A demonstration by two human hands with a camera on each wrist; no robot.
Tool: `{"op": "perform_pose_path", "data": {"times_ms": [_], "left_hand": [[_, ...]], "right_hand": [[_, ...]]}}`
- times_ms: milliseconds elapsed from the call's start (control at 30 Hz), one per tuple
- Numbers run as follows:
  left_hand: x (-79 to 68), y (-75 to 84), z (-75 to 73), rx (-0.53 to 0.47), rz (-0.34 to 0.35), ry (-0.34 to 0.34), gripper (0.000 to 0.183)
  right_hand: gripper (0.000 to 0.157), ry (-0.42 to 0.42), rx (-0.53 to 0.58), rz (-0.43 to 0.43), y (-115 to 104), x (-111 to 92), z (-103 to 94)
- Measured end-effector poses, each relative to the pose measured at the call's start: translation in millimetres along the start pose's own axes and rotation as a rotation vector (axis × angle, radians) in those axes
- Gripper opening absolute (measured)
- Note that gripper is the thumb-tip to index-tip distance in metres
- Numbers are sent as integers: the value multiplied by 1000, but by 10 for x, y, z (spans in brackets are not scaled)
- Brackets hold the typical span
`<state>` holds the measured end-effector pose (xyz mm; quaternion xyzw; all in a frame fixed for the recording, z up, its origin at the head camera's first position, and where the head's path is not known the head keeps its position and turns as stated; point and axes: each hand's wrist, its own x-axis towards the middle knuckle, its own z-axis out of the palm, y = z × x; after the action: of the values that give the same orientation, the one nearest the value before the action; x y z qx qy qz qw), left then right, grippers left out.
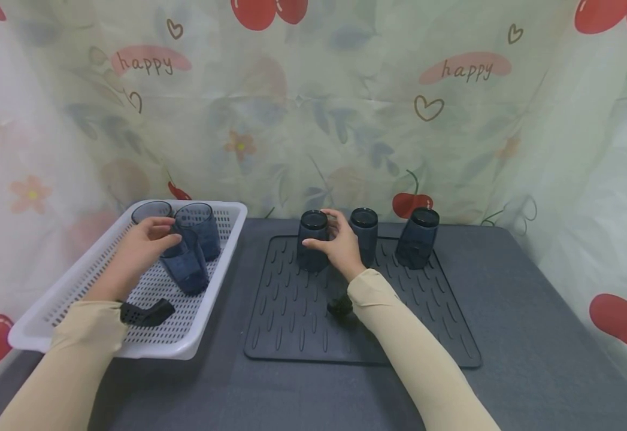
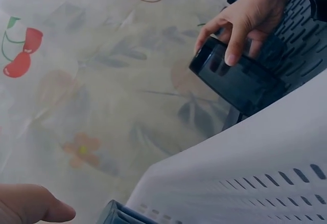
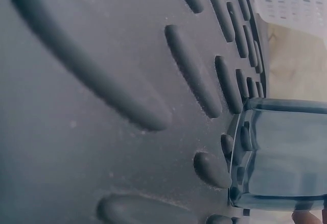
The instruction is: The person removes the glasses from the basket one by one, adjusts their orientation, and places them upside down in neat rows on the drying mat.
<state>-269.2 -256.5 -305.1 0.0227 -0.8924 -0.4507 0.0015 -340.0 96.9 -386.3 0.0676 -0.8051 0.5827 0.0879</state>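
My right hand (image 1: pixel 341 242) grips an upside-down dark blue drinking glass (image 1: pixel 310 254) that stands at the back left of the black drying mat (image 1: pixel 291 323). In the left wrist view, the right thumb lies against the side of this glass (image 2: pixel 240 81). The right wrist view shows its clear wall and rim at the ridged mat. Over the white basket (image 1: pixel 216 311) hovers my left hand (image 1: pixel 141 251), thumb and fingers apart, beside a tilted blue glass (image 1: pixel 186 269). In the left wrist view, a gap separates the left thumb (image 2: pixel 36 203) from a glass edge (image 2: pixel 120 214).
Two more glasses stand upright in the basket: one at the back left (image 1: pixel 148 209), one at the back right (image 1: pixel 205 230). Two upside-down glasses, one in the middle (image 1: pixel 366 239) and one at the right (image 1: pixel 417 239), line the mat's back. A patterned curtain (image 1: pixel 302 120) hangs behind.
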Motion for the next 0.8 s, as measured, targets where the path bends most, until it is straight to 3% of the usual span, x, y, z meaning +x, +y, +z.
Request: {"op": "perform_pose_path", "data": {"times_ms": [333, 467, 800], "left_hand": [[62, -50, 18, 85, -48, -96, 91], [66, -59, 41, 125, -43, -103, 99], [126, -129, 93, 103, -59, -121, 106]], "right_hand": [[77, 1, 2, -3, 21, -4, 3], [78, 0, 7, -6, 5, -8, 1], [79, -5, 21, -25, -10, -26, -7]]}}
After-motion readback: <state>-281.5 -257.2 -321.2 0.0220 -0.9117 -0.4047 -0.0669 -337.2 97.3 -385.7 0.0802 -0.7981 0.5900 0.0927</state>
